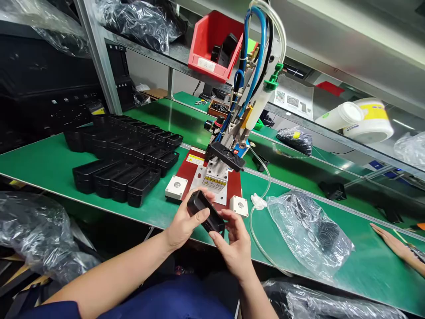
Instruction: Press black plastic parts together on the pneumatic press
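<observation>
A black rectangular plastic housing [207,212] is held between my two hands, its hollow side facing up. My left hand [187,221] grips its upper left end, thumb over the rim. My right hand [234,241] has its fingers and thumb on the lower right end. Just beyond them stands a press-like machine on a red base [186,168], with a black slotted part [228,156] resting on its fixture. Two white button boxes, one on the left [176,187] and one on the right [239,206], flank the base.
Rows of black housings [116,181] cover the left of the green table [40,164]. A clear bag of black rings [312,235] and a thin hose [254,235] lie right. Another person's hand [392,243] rests far right. A red bin [212,48] sits on the shelf above.
</observation>
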